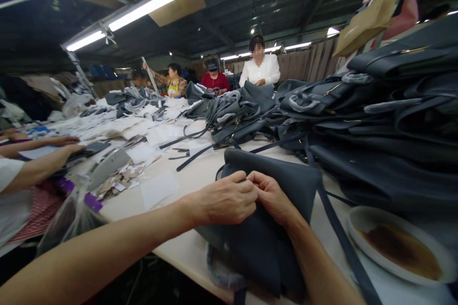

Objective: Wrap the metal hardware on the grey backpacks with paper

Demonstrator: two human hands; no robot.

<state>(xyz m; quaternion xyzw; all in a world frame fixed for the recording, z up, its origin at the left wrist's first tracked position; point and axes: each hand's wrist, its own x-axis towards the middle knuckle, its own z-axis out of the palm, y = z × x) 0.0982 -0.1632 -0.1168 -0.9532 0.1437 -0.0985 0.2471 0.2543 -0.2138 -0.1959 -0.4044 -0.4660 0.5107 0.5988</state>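
My left hand and right hand pinched narrow, lower centre of frame, contents I cannot tell, dark bag beneath

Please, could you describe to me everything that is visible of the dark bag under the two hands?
The dark bag is blue-grey, smooth and softly matt, like leather or imitation leather. It lies slanted on the pale table, at the near edge, its surface gently creased. The left hand and right hand meet over its middle; what their fingertips work on is hidden. A dark strap runs along its right; whether it is attached is unclear.
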